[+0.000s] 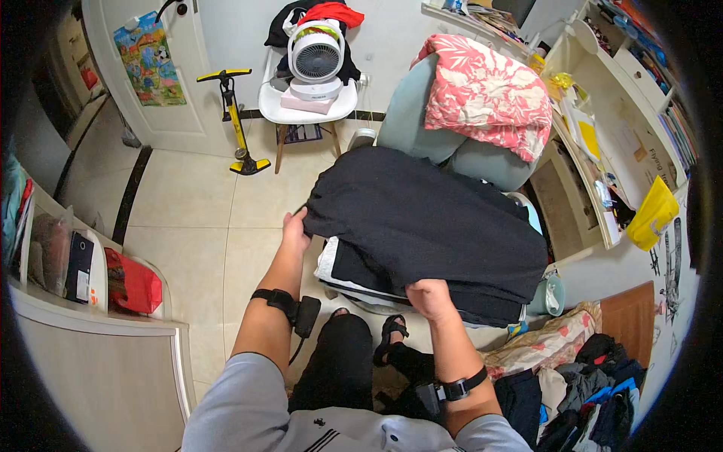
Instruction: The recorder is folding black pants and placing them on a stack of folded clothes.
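A black cloth garment (418, 214) lies spread over a low pile of folded clothes in front of me. My left hand (297, 230) grips its left edge, with the fingertips partly hidden by the fabric. At the near edge my right hand (430, 296) is closed on the same fabric. Under it, at the near left corner, the edge of a light grey cloth (326, 260) shows beside more black cloth. What the pile rests on is mostly hidden.
Behind the pile stands a grey-blue chair (409, 113) bearing a pink floral quilt (486, 93). A white chair (268, 101) holds a fan (317, 59) and clothes. A yellow floor pump (234, 124) stands at left. More clothes (587, 390) lie at lower right.
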The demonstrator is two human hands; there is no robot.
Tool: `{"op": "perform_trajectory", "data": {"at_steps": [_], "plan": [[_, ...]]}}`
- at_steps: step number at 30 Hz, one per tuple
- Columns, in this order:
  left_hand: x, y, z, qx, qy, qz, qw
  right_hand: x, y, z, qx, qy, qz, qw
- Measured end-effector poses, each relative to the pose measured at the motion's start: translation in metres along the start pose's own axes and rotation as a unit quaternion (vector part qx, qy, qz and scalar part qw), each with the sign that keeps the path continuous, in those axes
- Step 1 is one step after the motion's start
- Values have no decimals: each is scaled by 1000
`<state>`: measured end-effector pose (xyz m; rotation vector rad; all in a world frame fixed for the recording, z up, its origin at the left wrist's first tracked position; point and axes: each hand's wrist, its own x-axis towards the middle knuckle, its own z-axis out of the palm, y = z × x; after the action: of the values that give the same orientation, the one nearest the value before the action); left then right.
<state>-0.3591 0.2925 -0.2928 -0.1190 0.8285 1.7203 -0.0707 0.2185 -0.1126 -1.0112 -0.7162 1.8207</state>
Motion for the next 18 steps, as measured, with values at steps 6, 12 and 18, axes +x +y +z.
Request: {"op": "perform_trajectory", "data": {"at_steps": [6,12,18], "plan": [[-16,55,36,21,51,146,988,29,9,-6,59,91,115,987],[-14,109,62,12,-27,133,991,64,13,-22,185,-38,109,976],[-28,121,105,73,-19,163,984,106,-3,3,230,-54,62,970]]}}
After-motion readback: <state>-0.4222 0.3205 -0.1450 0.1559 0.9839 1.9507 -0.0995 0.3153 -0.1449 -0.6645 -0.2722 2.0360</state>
